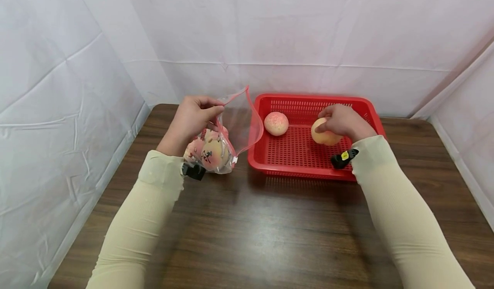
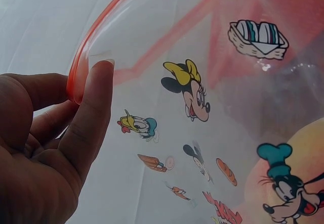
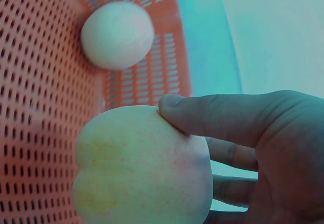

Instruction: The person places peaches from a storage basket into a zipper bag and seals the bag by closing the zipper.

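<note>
My left hand pinches the red-edged rim of a clear zip bag printed with cartoon figures, and the bag's mouth gapes toward the basket. Several peaches lie inside the bag's lower part, seen through the plastic. In the left wrist view the thumb and fingers hold the red zip edge. Over the right part of the red basket, my right hand grips a yellowish peach, thumb on one side and fingers behind. Another peach, pinkish, sits at the basket's left end.
The red plastic basket with slotted walls stands at the back of the dark wooden table. White cloth hangs behind and on both sides. Black camera units are strapped at both wrists.
</note>
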{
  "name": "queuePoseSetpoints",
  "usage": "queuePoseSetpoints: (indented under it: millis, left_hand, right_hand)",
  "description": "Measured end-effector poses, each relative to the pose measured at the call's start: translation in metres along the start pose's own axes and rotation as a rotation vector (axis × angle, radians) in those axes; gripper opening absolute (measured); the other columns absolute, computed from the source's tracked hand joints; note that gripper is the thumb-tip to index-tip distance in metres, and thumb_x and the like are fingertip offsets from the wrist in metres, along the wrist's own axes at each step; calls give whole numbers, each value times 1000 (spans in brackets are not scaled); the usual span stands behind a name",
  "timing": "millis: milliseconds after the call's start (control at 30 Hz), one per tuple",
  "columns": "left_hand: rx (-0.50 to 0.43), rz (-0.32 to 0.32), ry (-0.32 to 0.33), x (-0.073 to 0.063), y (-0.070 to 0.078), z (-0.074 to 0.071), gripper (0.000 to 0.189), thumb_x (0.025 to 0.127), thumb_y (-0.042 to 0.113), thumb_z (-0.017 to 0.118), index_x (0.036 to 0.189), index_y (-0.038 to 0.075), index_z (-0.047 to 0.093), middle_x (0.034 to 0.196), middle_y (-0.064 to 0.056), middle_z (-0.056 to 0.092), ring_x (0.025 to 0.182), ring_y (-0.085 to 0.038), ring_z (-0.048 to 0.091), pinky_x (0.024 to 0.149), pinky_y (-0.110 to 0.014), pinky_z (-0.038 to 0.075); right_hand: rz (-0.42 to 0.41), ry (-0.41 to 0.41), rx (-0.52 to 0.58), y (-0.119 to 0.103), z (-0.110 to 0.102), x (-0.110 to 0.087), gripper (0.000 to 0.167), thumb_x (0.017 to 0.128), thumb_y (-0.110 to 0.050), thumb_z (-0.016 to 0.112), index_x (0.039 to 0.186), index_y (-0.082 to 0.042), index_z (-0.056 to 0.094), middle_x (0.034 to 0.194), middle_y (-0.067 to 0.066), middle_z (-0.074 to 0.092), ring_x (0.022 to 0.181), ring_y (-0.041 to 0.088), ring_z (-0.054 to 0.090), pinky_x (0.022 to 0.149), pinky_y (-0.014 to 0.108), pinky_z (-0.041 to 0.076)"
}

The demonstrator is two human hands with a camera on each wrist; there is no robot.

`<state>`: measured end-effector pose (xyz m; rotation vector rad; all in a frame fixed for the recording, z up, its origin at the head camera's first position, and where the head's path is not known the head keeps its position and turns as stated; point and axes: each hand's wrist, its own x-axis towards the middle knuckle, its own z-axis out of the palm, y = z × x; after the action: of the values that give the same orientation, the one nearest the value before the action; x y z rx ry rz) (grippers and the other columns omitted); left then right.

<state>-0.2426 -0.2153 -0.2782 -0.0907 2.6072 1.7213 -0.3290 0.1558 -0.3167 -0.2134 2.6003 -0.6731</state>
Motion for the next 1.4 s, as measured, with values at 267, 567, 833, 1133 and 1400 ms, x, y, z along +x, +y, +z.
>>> queuePoseSetpoints:
  millis: [267, 567, 833, 1133, 1400]
  left_hand:
    - [5, 7, -5, 1, 1, 1, 20, 92, 17, 66, 106, 6, 72, 78, -6, 63, 59, -15, 66, 66, -40, 60]
    - [4, -3, -5, 2, 1, 2, 19, 92, 17, 66, 106, 6, 72, 77, -5, 63, 59, -14, 67, 69, -42, 60]
    - [-13, -3, -16, 3, 0, 2, 19, 92, 16, 66, 106, 5, 72, 78, -6, 63, 58, -15, 66, 69, -43, 60]
    - [-23, -13, -17, 2, 1, 1, 19, 92, 17, 66, 106, 5, 72, 78, -5, 62, 59, -15, 65, 67, -40, 60]
    - [-22, -22, -13, 1, 0, 1, 20, 92, 18, 66, 106, 6, 71, 78, -6, 63, 58, -15, 65, 69, -43, 60]
  right_hand:
    - [-42, 18, -1, -19, -5, -10, 58, 86, -32, 71, 136, -10, 53, 136, 16, 52, 117, 34, 47, 87, 46, 51]
    - [-101, 54, -18, -34, -7, -20, 57, 85, -35, 71, 135, -13, 55, 131, 14, 55, 116, 34, 47, 91, 49, 48]
    - [-149, 83, -6, -45, -6, -26, 54, 85, -32, 72, 133, -14, 56, 123, 11, 58, 108, 30, 49, 84, 42, 46]
    - [-213, 118, 24, -62, -2, -34, 54, 84, -31, 73, 133, -15, 57, 128, 9, 56, 113, 29, 48, 88, 45, 47]
    - [-260, 136, 80, -78, 4, -37, 50, 83, -31, 75, 129, -17, 60, 126, 5, 57, 113, 26, 49, 87, 42, 49]
